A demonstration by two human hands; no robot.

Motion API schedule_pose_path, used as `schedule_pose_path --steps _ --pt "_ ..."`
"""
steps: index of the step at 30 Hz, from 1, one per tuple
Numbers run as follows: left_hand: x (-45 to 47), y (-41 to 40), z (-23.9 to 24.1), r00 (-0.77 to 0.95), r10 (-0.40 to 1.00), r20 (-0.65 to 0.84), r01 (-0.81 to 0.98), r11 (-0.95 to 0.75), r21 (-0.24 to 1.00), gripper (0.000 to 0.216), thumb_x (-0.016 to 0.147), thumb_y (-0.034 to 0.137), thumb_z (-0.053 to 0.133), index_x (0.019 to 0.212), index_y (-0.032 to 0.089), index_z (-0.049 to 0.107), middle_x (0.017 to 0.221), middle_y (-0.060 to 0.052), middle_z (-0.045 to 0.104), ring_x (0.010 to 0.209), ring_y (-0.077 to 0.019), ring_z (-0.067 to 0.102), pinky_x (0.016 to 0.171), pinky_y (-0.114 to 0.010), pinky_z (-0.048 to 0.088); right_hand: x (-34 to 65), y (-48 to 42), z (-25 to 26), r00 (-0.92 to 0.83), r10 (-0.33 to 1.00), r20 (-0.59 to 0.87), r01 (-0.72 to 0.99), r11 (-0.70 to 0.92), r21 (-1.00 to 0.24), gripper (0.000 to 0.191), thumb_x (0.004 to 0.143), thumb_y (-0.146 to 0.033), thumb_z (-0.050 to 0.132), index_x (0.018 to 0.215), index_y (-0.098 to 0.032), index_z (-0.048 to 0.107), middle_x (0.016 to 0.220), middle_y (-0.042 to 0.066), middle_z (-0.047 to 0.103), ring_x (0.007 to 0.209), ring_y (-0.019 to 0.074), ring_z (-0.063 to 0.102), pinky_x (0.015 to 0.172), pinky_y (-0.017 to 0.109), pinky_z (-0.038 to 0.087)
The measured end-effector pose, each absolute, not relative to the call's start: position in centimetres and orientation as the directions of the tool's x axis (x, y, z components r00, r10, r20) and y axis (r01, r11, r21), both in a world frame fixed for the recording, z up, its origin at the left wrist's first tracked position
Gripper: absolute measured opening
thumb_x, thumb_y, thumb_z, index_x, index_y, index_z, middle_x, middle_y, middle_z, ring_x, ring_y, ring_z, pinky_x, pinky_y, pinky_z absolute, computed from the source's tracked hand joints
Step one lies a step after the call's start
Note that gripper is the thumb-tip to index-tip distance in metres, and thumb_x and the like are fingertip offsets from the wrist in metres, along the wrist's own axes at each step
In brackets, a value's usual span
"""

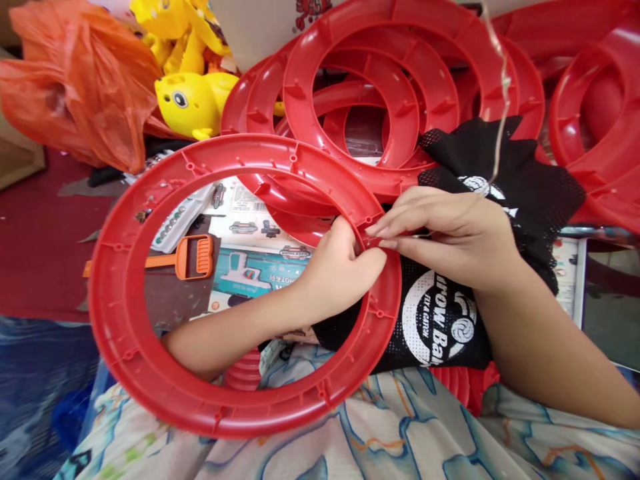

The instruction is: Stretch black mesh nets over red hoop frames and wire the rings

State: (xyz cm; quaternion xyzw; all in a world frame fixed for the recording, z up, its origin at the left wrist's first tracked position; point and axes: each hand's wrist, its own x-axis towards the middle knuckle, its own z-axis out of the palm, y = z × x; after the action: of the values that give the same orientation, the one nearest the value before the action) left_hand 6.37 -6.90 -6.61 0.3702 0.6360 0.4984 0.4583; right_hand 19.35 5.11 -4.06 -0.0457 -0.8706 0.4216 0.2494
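A big red plastic ring (125, 320) rests over my lap. My left arm goes through its hole, and my left hand (340, 267) is closed around the ring's right rim. My right hand (445, 230) lies across the rim beside it, fingers pressed together in a pinch at the rim's edge; what they pinch is too small to make out. A black mesh net with white print (440, 320) lies under my right hand, against the ring. A thin shiny strand (500, 93) hangs down over my right hand.
Several more red rings (370, 93) are stacked behind. Yellow plastic toys (193, 100) and an orange plastic bag (85, 80) sit at the back left. Printed toy cards (255, 267) and an orange tool (193, 257) show through the ring's hole. Patterned cloth (390, 433) covers my lap.
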Motion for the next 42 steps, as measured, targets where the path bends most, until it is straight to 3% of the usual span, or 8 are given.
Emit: schedule_pose_path --steps 3,10,18,23,26,32,37,42 --pt "6.5 -6.9 -6.6 -0.311 0.922 -0.23 0.023 0.249 0.968 0.021 0.077 0.019 0.056 0.096 0.018 0.047 0.091 -0.004 0.057 0.095 -0.0214 0.057 0.087 -0.037 0.048 19.3 5.3 -3.9 -0.886 0.24 0.398 -0.141 0.677 -0.722 0.012 0.086 -0.017 0.065 0.087 -0.028 0.071 0.093 -0.001 0.074 0.09 0.0135 0.068 0.082 0.032 0.054" --pt "7.0 -6.9 -6.7 -0.313 0.929 -0.2 -0.002 0.209 0.978 0.021 0.078 0.021 0.055 0.096 0.017 0.045 0.102 -0.006 0.058 0.1 -0.0217 0.057 0.089 -0.038 0.046 18.9 5.0 -4.1 -0.871 0.288 0.398 -0.083 0.712 -0.697 0.006 0.084 -0.023 0.068 0.079 -0.022 0.071 0.093 0.003 0.067 0.09 0.016 0.062 0.087 0.036 0.051" --pt "7.1 -6.8 -6.7 -0.289 0.924 -0.25 0.017 0.266 0.964 0.021 0.079 0.022 0.055 0.095 0.019 0.043 0.096 -0.005 0.056 0.091 -0.0194 0.056 0.082 -0.036 0.047 18.5 5.1 -4.3 -0.883 0.316 0.347 -0.052 0.669 -0.742 0.008 0.083 -0.027 0.07 0.077 -0.021 0.074 0.092 0.004 0.061 0.085 0.0151 0.058 0.084 0.036 0.049" --pt "7.2 -7.1 -6.6 -0.299 0.908 -0.292 0.014 0.31 0.951 0.021 0.077 0.022 0.057 0.089 0.02 0.04 0.086 -0.002 0.054 0.078 -0.0173 0.054 0.067 -0.032 0.043 18.1 5.2 -4.2 -0.88 0.335 0.338 -0.062 0.623 -0.78 0.006 0.08 -0.029 0.074 0.08 -0.024 0.077 0.093 0.003 0.059 0.085 0.0137 0.057 0.087 0.036 0.05" --pt "7.1 -7.2 -6.6 -0.295 0.907 -0.301 -0.014 0.311 0.95 0.022 0.077 0.023 0.059 0.089 0.021 0.041 0.086 -0.002 0.054 0.076 -0.0165 0.054 0.064 -0.031 0.041 18.3 5.3 -3.7 -0.885 0.362 0.294 -0.051 0.551 -0.833 0.005 0.08 -0.028 0.075 0.082 -0.025 0.077 0.093 0.002 0.059 0.085 0.0124 0.058 0.083 0.031 0.052" --pt "6.9 -7.3 -6.6 -0.28 0.929 -0.242 -0.007 0.25 0.968 0.02 0.078 0.02 0.055 0.095 0.019 0.045 0.092 -0.003 0.056 0.088 -0.0187 0.055 0.075 -0.034 0.045 19.1 5.4 -2.9 -0.9 0.315 0.3 -0.092 0.536 -0.839 0.001 0.08 -0.024 0.074 0.081 -0.024 0.074 0.08 -0.002 0.071 0.08 0.0109 0.065 0.076 0.025 0.053" --pt "6.9 -7.2 -6.7 -0.28 0.927 -0.251 -0.011 0.258 0.966 0.022 0.079 0.02 0.057 0.098 0.019 0.047 0.084 -0.001 0.054 0.092 -0.0205 0.057 0.082 -0.036 0.047 19.3 3.8 -2.4 -0.841 0.516 0.163 0.09 0.431 -0.898 0.005 0.077 -0.024 0.076 0.078 -0.023 0.071 0.074 -0.002 0.071 0.066 0.0125 0.064 0.059 0.026 0.052" --pt "7.3 -7.3 -6.7 -0.268 0.938 -0.22 -0.055 0.214 0.975 0.021 0.081 0.024 0.058 0.096 0.019 0.044 0.091 -0.002 0.056 0.084 -0.0166 0.057 0.072 -0.031 0.046 19.1 3.1 -2.0 -0.858 0.476 0.19 0.07 0.476 -0.877 0.004 0.08 -0.021 0.072 0.079 -0.024 0.069 0.076 -0.002 0.071 0.068 0.0126 0.065 0.062 0.027 0.053"
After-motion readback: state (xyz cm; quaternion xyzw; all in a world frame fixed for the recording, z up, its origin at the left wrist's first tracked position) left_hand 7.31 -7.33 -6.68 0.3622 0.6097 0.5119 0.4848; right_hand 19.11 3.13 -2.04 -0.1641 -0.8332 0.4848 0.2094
